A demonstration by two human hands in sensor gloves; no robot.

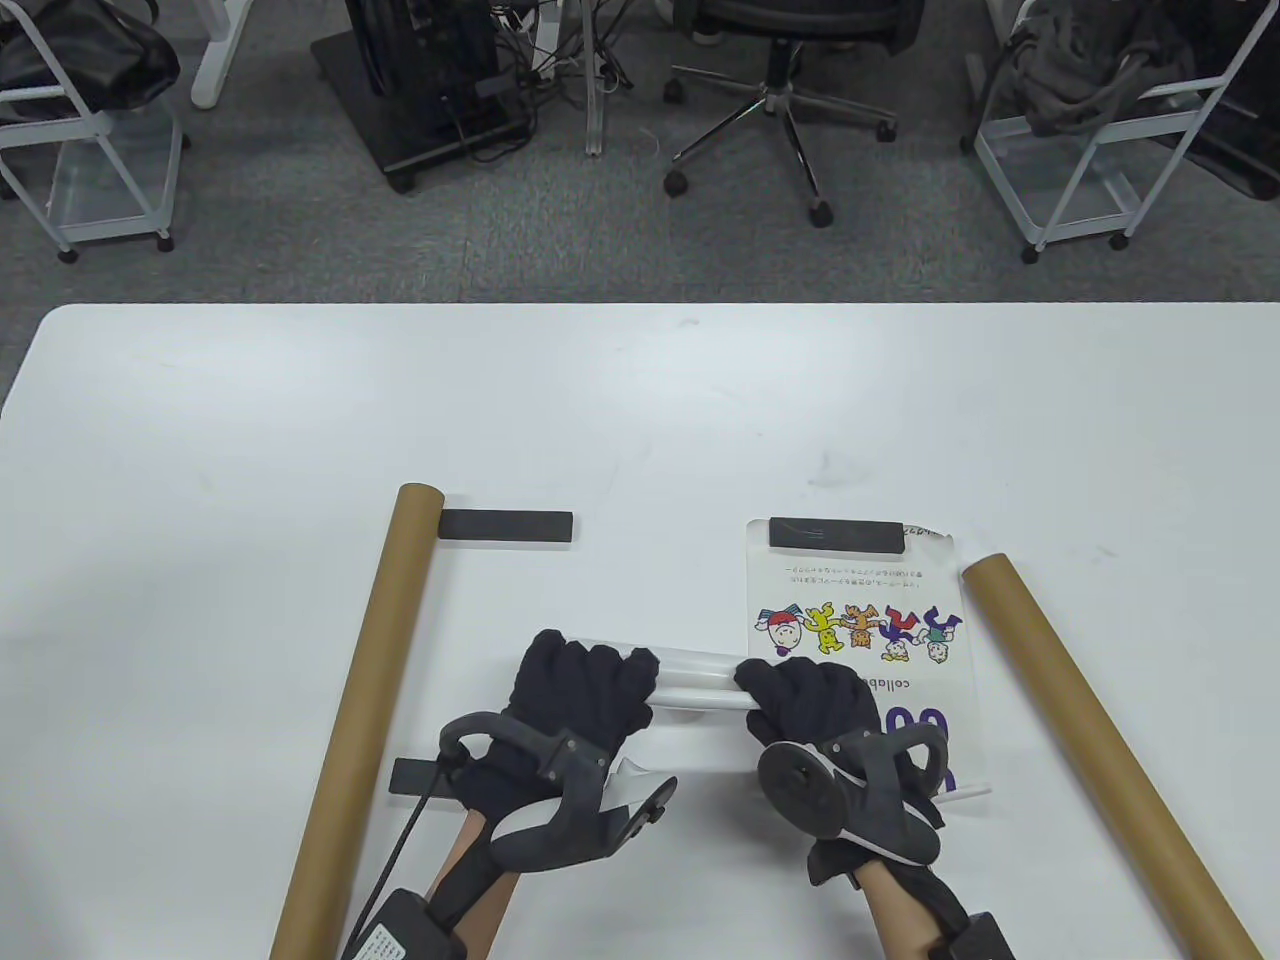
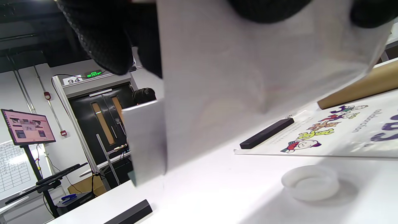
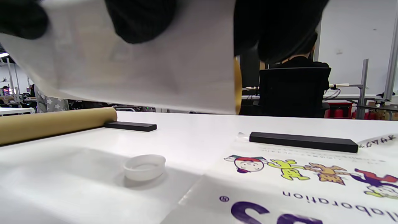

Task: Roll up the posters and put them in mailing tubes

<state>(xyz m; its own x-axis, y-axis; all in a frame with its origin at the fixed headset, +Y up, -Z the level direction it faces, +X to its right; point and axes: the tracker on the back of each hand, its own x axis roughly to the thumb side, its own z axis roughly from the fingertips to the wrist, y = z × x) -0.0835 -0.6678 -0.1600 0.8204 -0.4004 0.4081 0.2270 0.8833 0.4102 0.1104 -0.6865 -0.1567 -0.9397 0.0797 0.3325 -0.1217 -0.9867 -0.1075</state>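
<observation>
Hands, left (image 1: pixel 580 690) and right (image 1: pixel 810 705), grip a rolled poster (image 1: pixel 700 680) between them above the bench (image 1: pixel 640 400); rolling looks nearly finished, next needs the left mailing tube (image 1: pixel 365 700).

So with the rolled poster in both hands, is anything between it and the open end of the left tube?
Nothing visible blocks it. Left hand and right hand grip the rolled poster above the table. The left tube lies beside it; a black bar sits just right of its far open end, and a white cap lies below the roll.
</observation>
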